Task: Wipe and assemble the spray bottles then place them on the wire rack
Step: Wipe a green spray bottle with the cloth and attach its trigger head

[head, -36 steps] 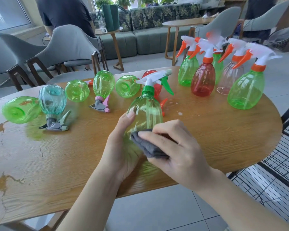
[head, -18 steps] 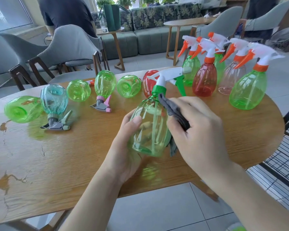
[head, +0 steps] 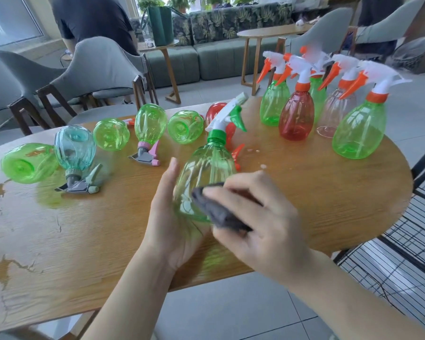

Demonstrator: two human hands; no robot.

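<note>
My left hand (head: 172, 224) holds a green spray bottle (head: 206, 173) with a white and green trigger head, tilted over the wooden table (head: 84, 241). My right hand (head: 260, 224) grips a dark grey cloth (head: 219, 212) and presses it against the bottle's lower side. Several assembled bottles with orange and white heads (head: 358, 126) stand upright at the table's far right. Loose bottles, green ones (head: 28, 163) and a teal one (head: 75, 150), lie or stand upside down at the left. The black wire rack (head: 402, 253) is on the floor at the right.
A red bottle (head: 215, 114) lies behind the held one. Grey chairs (head: 96, 67) stand beyond the table, and a person sits at the back left. A sofa and side tables fill the background. Water stains mark the table's left part.
My right hand has moved the cloth down from the bottle's neck to its lower body. The bottle has tilted a little in my left hand.
</note>
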